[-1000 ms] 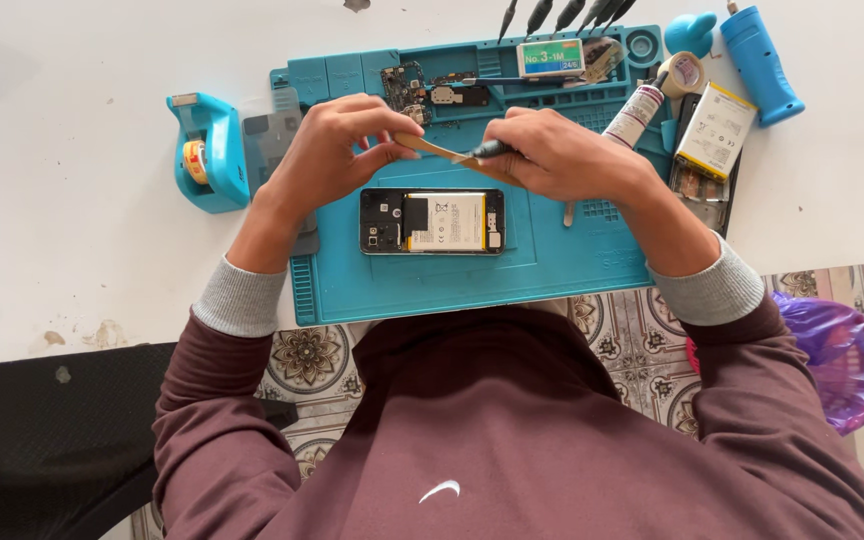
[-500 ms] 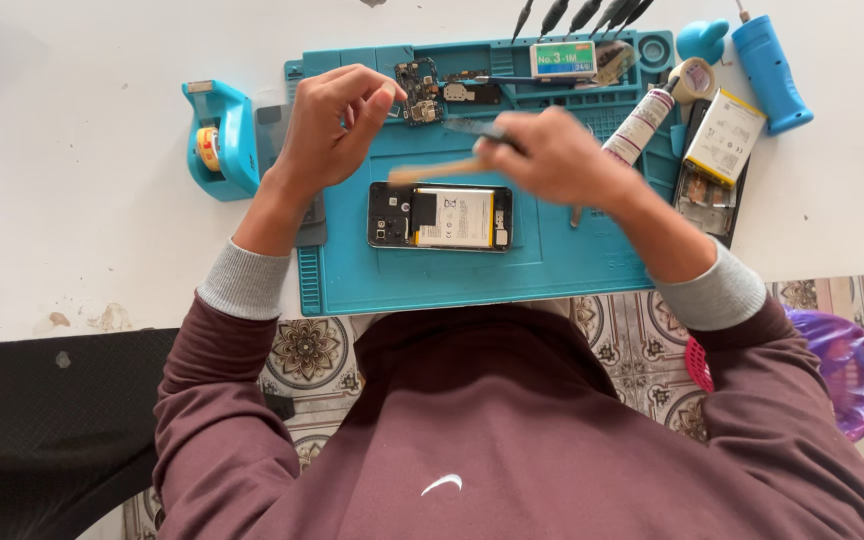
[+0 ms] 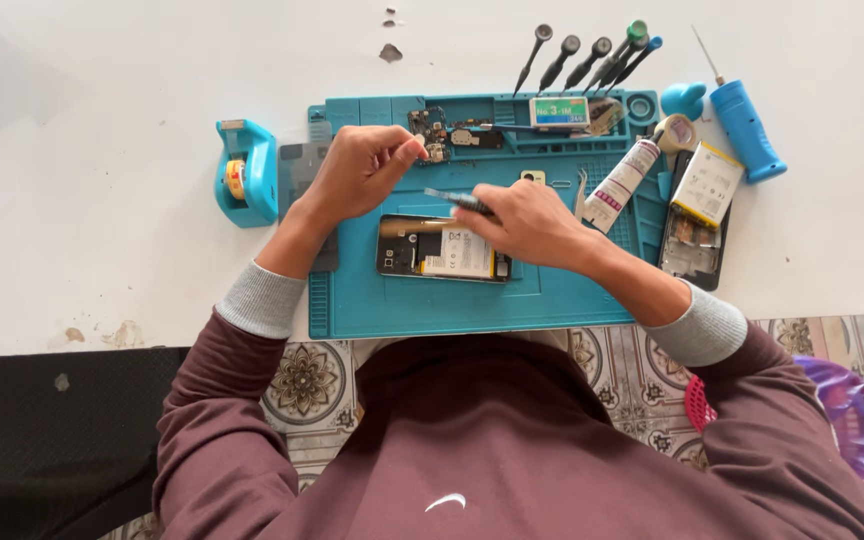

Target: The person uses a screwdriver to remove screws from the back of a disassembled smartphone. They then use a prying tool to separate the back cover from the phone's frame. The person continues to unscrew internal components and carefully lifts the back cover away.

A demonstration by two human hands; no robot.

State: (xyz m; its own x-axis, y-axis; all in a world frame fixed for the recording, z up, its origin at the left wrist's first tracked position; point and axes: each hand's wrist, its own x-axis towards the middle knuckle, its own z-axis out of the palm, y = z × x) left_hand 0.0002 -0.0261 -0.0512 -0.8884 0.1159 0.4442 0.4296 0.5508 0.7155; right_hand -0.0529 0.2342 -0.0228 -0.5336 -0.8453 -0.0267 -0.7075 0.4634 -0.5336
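Tape dispenser (image 3: pixel 245 173): blue, on the white table (image 3: pixel 102 120), well to the left of the left hand.
Left hand (image 3: pixel 360 170): raised over the upper left of the blue work mat (image 3: pixel 422 300), fingertips pinched together at a small circuit part (image 3: pixel 436 152) — too small to tell whether gripped or only touched.
Opened phone (image 3: pixel 442 250): flat on the mat, back cover off, just below and between both hands, its right end under the right hand.
Right hand (image 3: pixel 524 222): fingers clamped on a slim grey tool (image 3: pixel 457 199) pointing left, tip above the phone's top edge.
Glue tube (image 3: pixel 624 178): lying slanted, just right of the right hand.
Second phone (image 3: pixel 697 215): open, further right, half off the mat.
Screwdrivers (image 3: pixel 592 55): fanned out above the right hand, beyond the mat's far edge.
Blue-handled tool (image 3: pixel 742 115): far right — well apart from both hands.
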